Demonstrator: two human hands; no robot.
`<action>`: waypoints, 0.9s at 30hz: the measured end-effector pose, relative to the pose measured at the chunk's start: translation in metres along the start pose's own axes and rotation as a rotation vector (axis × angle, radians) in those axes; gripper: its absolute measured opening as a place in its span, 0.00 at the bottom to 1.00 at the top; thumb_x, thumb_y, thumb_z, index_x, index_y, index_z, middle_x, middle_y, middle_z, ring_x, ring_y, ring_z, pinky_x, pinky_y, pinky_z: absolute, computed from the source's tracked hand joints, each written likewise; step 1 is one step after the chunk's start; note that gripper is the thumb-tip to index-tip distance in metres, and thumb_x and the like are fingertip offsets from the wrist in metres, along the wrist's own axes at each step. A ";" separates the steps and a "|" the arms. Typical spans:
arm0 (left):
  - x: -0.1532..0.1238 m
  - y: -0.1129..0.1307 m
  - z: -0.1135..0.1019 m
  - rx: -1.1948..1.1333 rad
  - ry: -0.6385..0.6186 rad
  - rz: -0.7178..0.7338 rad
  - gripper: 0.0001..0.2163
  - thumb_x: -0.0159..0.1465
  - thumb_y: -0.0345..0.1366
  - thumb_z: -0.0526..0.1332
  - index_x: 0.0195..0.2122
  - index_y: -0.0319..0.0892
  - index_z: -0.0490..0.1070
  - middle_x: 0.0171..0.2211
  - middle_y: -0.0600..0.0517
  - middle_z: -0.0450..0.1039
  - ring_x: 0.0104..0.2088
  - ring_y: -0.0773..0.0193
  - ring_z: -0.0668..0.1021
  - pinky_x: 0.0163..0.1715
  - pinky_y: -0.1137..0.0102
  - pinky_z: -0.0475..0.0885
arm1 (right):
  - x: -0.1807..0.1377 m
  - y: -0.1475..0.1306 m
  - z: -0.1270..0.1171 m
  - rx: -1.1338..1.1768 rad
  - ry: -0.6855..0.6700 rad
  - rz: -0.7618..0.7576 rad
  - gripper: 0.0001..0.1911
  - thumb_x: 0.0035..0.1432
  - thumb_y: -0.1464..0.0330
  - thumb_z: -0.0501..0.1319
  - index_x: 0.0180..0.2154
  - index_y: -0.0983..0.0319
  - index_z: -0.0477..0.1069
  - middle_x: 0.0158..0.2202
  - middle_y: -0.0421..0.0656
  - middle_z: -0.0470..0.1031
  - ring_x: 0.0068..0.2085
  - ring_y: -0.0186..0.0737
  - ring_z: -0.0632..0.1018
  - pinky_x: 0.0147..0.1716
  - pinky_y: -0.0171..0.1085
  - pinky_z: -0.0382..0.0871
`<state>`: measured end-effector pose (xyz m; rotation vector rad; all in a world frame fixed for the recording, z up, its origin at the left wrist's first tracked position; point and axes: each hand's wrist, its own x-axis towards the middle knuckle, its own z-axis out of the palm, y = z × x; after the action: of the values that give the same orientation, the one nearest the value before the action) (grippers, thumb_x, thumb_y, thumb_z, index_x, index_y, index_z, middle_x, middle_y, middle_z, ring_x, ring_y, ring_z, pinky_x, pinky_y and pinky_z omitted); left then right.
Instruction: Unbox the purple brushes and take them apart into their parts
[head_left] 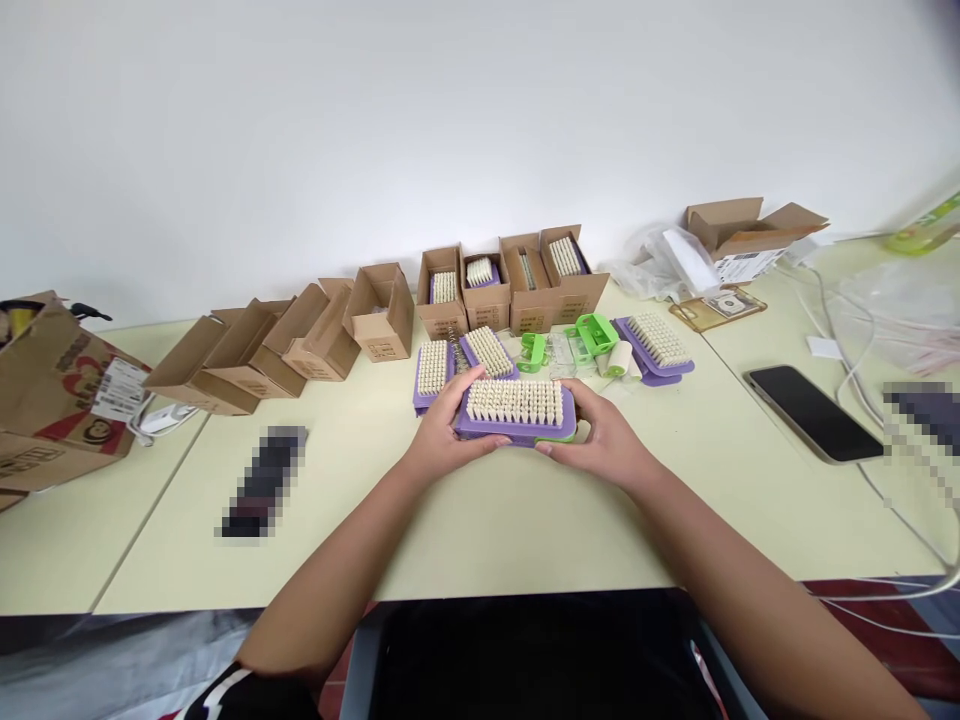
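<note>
We grip purple plastic scrub brush with both hands; cream bristles face up in dense rows on rectangular block, green rim along near edge. Left hand and right hand clamp fingers on brush's ends. Brush sits in front of open cardboard boxes, two more brushes between it and boxes.

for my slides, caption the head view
Both hands grip a purple scrub brush at a pale table, cardboard boxes behind.
</note>
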<state>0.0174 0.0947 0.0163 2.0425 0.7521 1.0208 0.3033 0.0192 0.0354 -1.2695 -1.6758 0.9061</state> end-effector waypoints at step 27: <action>0.005 0.000 -0.003 -0.136 0.033 -0.133 0.42 0.59 0.54 0.81 0.72 0.52 0.69 0.64 0.41 0.76 0.60 0.42 0.83 0.58 0.51 0.82 | 0.002 0.001 0.001 0.131 -0.024 0.010 0.28 0.60 0.58 0.76 0.59 0.53 0.72 0.55 0.45 0.81 0.54 0.55 0.81 0.57 0.55 0.79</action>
<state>0.0178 0.0991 0.0199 1.8390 0.8026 1.0034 0.3022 0.0211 0.0348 -1.1838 -1.6021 1.0237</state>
